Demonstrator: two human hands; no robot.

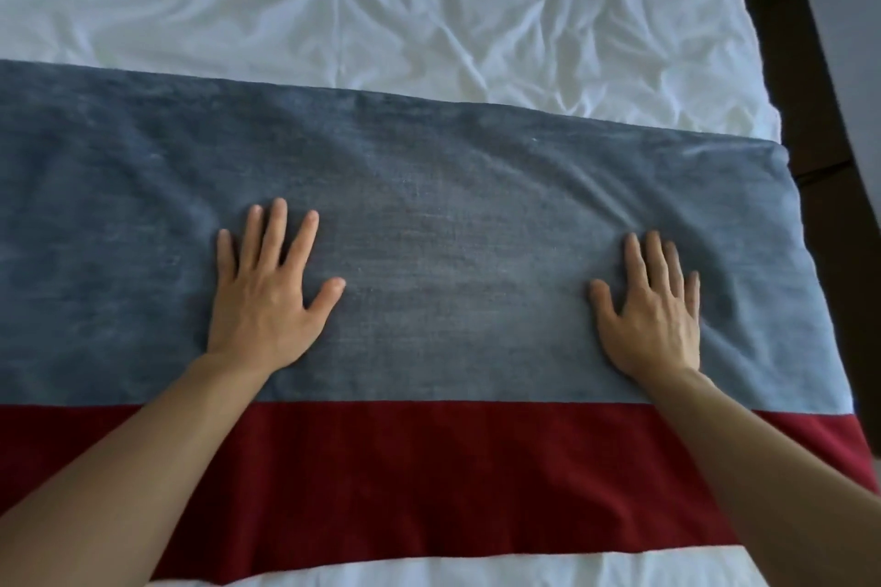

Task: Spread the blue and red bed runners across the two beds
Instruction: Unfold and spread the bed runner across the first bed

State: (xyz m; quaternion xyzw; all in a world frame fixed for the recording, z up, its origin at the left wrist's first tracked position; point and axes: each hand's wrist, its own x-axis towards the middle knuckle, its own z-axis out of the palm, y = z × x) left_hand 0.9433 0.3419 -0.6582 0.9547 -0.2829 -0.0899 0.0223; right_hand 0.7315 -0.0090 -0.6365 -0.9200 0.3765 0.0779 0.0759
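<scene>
Nearest me, along the bottom edge of the frame, a strip of white sheet (524,572) showed below the runner. Just above it the red band (429,472) of the runner ran across the lower part of the frame from the left edge to the right side of the bed, and both my forearms crossed over it.

Beyond the red band lay the blue band (453,215), joined to it along a straight seam and filling the middle of the frame. My left hand (267,300) rested flat on the blue cloth left of centre, palm down, fingers straight and spread, thumb pointing toward the middle. My right hand (653,315) lay flat on the same cloth at centre right, fingers straight and closer together, thumb out to the left. Neither hand gripped anything; both only pressed on the fabric. The cloth between my hands looked smooth, while shallow folds ran up and to the right from my right fingertips toward the runner's rounded corner at the right edge of the bed.

Past the far edge of the blue band, the wrinkled white bed cover (429,5) filled the upper part of the frame. In the upper right corner a dark floor (782,14) showed beside the bed.

I could read no label or writing anywhere on the cloth.
</scene>
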